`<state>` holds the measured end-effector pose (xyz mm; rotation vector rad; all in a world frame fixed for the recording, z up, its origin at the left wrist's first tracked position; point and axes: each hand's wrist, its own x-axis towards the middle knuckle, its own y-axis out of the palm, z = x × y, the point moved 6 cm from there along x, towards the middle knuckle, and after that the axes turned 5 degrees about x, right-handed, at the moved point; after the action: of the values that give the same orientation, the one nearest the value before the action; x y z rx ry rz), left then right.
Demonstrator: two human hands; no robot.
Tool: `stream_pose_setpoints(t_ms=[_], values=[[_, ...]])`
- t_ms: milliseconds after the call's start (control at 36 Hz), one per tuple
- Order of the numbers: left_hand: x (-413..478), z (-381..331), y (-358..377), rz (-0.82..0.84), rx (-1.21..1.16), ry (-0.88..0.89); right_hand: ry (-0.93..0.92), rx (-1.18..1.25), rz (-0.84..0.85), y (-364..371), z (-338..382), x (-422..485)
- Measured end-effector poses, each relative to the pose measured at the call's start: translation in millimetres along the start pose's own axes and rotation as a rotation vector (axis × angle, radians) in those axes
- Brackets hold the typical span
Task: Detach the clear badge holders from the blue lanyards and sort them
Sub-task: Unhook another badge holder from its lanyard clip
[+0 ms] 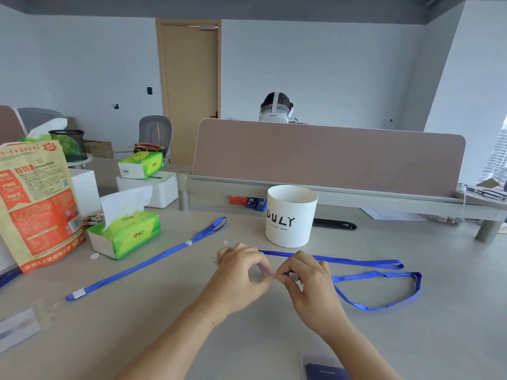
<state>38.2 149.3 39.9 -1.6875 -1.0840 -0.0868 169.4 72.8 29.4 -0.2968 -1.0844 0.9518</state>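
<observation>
My left hand [241, 272] and my right hand [307, 278] meet at the middle of the grey desk. The left pinches a small clear plastic piece [262, 270], blurred, which looks like a badge holder's strap. The right grips the white-clipped end [293, 276] of a blue lanyard [384, 289] that loops off to the right. A second blue lanyard [153, 260] lies stretched out to the left, with a white clip at its near end [78, 294]. A clear badge holder [323, 366] lies at the bottom edge near my right forearm.
A white cup marked DULY [290, 215] stands just behind my hands. Green tissue packs [126, 234], an orange snack bag [35, 204] and white boxes crowd the left. A desk divider [329, 160] closes the back, with another person behind it.
</observation>
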Motion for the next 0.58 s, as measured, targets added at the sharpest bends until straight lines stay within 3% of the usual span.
stream_pose_setpoints(t_ms=[139,417,583], values=[[0,-1,3,0.106,-0.094,-0.115,0.14,0.274,-0.028,-9,-4,3],[22,-24,-60,-0.218,0.121,-0.032,0.27,0.412,0.068,-19,-14,5],[0,9,-91,-0.207,0.282,-0.134,0.313,0.348,0.2,-12,-19,-3]])
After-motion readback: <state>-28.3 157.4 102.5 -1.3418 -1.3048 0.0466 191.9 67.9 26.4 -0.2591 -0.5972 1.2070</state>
